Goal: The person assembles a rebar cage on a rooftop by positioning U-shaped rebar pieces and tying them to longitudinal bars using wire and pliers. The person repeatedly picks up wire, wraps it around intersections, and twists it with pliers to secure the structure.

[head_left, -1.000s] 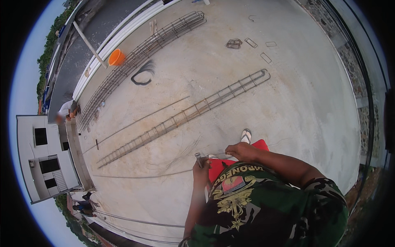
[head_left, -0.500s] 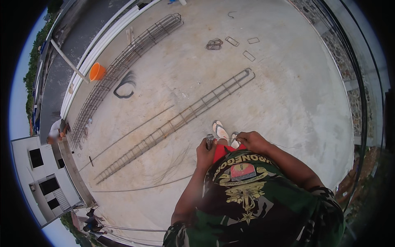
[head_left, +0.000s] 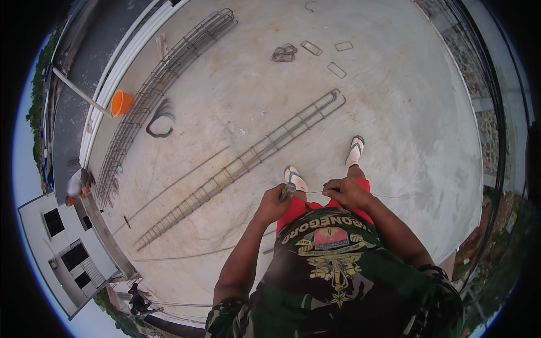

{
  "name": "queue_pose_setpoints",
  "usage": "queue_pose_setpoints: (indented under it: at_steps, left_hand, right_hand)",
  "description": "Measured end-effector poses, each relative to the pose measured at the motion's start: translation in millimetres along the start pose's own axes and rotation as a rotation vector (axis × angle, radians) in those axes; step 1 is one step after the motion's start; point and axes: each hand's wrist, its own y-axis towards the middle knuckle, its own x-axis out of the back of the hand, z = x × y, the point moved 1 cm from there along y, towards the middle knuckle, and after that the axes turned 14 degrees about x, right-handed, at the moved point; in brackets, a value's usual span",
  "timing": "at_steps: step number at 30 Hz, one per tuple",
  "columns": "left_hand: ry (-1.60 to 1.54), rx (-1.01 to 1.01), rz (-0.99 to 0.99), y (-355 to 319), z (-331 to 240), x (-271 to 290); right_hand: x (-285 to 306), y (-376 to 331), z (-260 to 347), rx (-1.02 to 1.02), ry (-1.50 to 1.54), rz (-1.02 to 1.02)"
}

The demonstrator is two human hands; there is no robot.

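Observation:
My left hand (head_left: 271, 204) is closed around a short grey metal tool (head_left: 287, 191), whose exact kind is hard to make out. A thin wire (head_left: 313, 192) runs from beside this tool to my right hand (head_left: 346, 192), which pinches it. The wire's free length trails off past the right forearm. Both hands are at waist height above my feet. Ahead of them on the concrete floor lies a long rebar cage (head_left: 255, 152), with stirrups close together at its near-left end and wider apart toward its far end.
Several stacked rebar cages (head_left: 163, 77) line the left side, near a black wire coil (head_left: 159, 134) and an orange bucket (head_left: 121, 103). Loose stirrups (head_left: 284, 53) lie ahead. A single rod (head_left: 179, 182) lies beside the cage. Two other people (head_left: 76, 185) are at the left edge.
My right foot has stepped forward and right, apart from the left foot. Both hands keep their hold, and the view has shifted slightly.

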Motion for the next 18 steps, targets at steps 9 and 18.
queue_pose_setpoints:
  at_steps: [9,18]
  left_hand:
    - [-0.226,0.196,0.102,34,-79,-66]
    - [-0.795,0.373,0.101,126,-104,-136]
  right_hand:
    - [123,9,-63,0.128,0.007,0.212]
    - [174,25,-141,0.048,0.059,0.221]
